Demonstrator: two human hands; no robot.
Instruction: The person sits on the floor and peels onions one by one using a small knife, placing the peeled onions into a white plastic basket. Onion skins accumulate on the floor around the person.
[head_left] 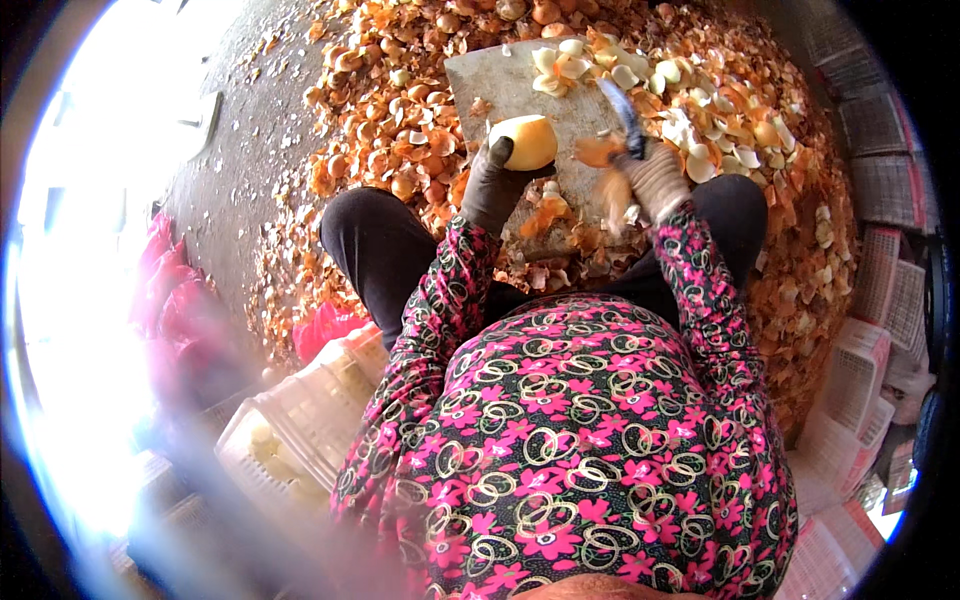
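Between left hand [493, 180] fingers: peeled onion [524, 141], clamped, over board [500, 85] | right hand [655, 180]: fingers closed round knife [622, 115] handle, blade pointing away | peels [400, 130] all round.

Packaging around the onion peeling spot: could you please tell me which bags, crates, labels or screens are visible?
Red plastic bags: left, on the ground, crumpled.
White plastic crate: lower left, slatted, pale contents.
White slatted crates: stacked at the right edge.
Labels, signs, screens: none visible.
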